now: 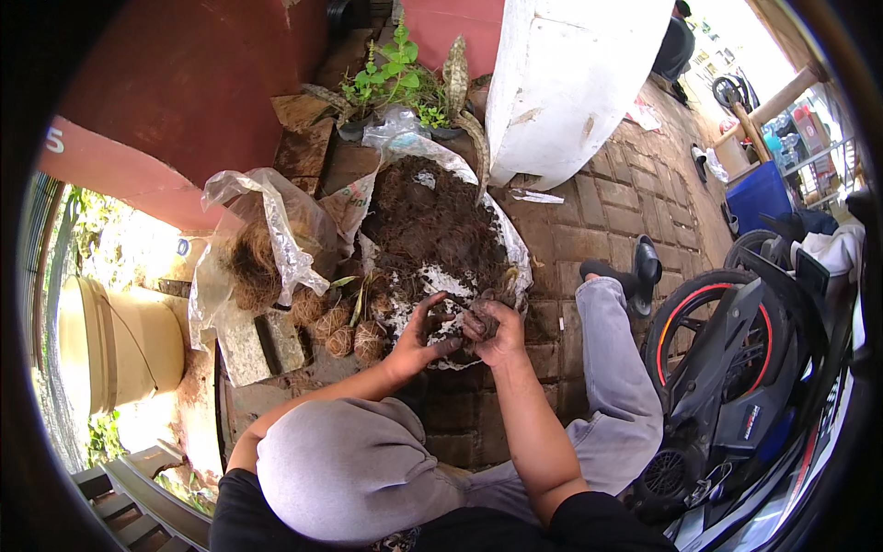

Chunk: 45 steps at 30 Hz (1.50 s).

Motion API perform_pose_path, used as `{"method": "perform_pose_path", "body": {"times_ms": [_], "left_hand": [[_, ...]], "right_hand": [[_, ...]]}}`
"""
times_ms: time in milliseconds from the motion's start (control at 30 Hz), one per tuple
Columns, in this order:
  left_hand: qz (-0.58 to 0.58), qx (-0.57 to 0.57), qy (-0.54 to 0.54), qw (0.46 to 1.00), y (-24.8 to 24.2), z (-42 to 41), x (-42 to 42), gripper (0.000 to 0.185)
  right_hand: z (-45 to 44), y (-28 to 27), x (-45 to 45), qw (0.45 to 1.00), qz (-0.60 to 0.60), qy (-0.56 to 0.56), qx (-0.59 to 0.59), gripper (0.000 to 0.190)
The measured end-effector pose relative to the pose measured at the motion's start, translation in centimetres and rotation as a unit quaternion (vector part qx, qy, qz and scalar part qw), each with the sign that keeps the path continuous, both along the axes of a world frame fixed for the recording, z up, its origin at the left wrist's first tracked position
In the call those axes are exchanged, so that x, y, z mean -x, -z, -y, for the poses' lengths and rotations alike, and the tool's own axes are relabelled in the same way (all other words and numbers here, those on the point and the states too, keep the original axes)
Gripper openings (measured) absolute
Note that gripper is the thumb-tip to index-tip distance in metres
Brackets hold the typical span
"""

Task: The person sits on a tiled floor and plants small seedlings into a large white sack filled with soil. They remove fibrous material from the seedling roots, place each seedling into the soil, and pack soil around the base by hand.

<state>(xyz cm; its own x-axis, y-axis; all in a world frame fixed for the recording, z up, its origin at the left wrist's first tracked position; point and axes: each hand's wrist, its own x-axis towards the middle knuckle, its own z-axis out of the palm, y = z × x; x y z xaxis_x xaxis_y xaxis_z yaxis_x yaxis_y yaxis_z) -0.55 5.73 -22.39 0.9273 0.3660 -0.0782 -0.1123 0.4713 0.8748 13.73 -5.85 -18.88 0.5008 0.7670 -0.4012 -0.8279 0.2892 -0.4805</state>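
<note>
Dark soil mixed with fibre [434, 214] lies heaped on an opened white sack [521, 255] in front of me. Over the near edge of the sack, my right hand [491, 328] is closed around a dark clump that looks like soil. My left hand [424, 338] is beside it, fingers spread and soiled, with nothing visible in its grasp. Several fibre-wrapped balls [340, 340] sit on the ground left of the sack, with thin green leaves [359, 301] among them. Behind these balls, a clear plastic bag [276, 228] holds brown fibre [255, 265].
Potted plants [393, 76] stand beyond the sack, by a white pillar [559, 90]. A concrete block [259, 348] and a cream bucket [124, 345] are at the left. On the right, a parked motorcycle [731, 372] stands on the brick paving [614, 200]. A person [675, 52] is farther off.
</note>
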Motion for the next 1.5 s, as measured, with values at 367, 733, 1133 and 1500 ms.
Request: {"method": "perform_pose_path", "body": {"times_ms": [367, 733, 1133, 1500], "left_hand": [[-0.008, -0.266, -0.070, 0.961, 0.1, -1.4, -0.9, 0.093], [0.042, -0.416, -0.101, 0.903, -3.1, -2.6, -1.0, 0.101], [0.029, -0.488, -0.116, 0.865, -5.9, -3.7, -1.2, 0.102], [0.070, -0.550, -0.158, 0.817, -6.8, -4.2, -0.9, 0.100]], "right_hand": [[0.3, -1.3, 0.8, 0.998, -0.065, -0.003, -0.024, 0.024], [-1.2, -1.1, 3.9, 0.993, -0.091, 0.025, -0.071, 0.025], [-0.7, -4.6, 1.9, 0.998, 0.016, -0.062, -0.016, 0.040], [-1.8, -3.7, 3.6, 0.997, -0.012, 0.007, -0.081, 0.027]]}}
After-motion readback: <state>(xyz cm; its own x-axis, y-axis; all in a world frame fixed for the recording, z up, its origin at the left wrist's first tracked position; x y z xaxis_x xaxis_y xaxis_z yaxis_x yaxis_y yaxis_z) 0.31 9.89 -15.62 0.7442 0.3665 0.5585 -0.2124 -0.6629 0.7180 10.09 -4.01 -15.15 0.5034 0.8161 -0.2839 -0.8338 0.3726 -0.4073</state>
